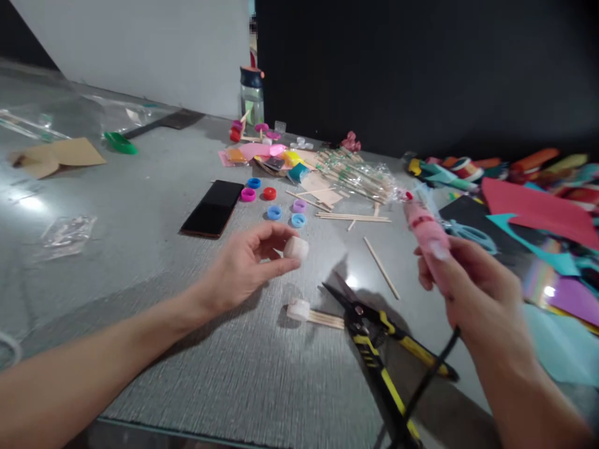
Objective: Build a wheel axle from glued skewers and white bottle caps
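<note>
Between the thumb and fingers of my left hand (250,262) is a small white bottle cap (296,249), held just above the table. My right hand (477,287) grips a pink hot glue gun (428,240), its nozzle tilted up and away, with a black cord (433,374) trailing down from it. Below my left hand, another white cap (298,310) lies against the end of several wooden sticks (326,319) set side by side. Cutting shears (374,337) with black and yellow handles rest beside these sticks, jaws apart.
Several coloured bottle caps (274,212) sit beyond my left hand, near a black phone (213,209). Loose wooden sticks (353,217) and bagged sticks (358,174) lie farther back. A water bottle (252,96) stands by the wall. Coloured paper (545,209) and scissors (470,237) are at right.
</note>
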Tool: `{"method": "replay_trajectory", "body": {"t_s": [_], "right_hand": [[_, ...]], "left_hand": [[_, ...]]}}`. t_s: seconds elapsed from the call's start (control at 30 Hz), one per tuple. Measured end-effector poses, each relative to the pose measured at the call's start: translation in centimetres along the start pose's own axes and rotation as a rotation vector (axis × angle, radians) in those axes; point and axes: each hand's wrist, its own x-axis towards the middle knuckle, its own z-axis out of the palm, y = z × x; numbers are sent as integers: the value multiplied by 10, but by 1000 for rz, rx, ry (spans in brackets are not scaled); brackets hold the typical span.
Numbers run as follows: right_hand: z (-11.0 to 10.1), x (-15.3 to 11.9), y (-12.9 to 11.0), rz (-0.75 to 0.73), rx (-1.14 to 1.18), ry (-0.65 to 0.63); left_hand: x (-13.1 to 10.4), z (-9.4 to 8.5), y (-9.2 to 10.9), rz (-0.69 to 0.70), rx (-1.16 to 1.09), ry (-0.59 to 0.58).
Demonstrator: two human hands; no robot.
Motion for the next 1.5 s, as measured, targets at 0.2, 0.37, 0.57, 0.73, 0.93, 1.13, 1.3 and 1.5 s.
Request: {"method": "replay_trajectory", "body": {"t_s": [0.2, 0.37, 0.57, 0.73, 0.93, 1.13, 1.3, 1.5], "right_hand": [[3, 40, 58, 32, -383, 80], [8, 47, 89, 10, -559, -10], [3, 40, 68, -106, -577, -27], [16, 7, -8, -319, -343, -364], [43, -19, -62, -519, -453, -950], [58, -26, -58, -535, -532, -910], [55, -38, -67, -436, -505, -950], [44, -23, -61, -532, -344, -854]], "left_hand": [[-1, -2, 1, 40, 22, -10], [-2, -2, 0, 59, 32, -19], [-1, 0, 4, 72, 10, 13], [-2, 5, 11, 57, -8, 27], [-2, 6, 14, 87, -51, 70], [-2, 5, 10, 83, -39, 41], [-4, 6, 14, 61, -48, 47], [-5, 8, 18, 72, -64, 73]]}}
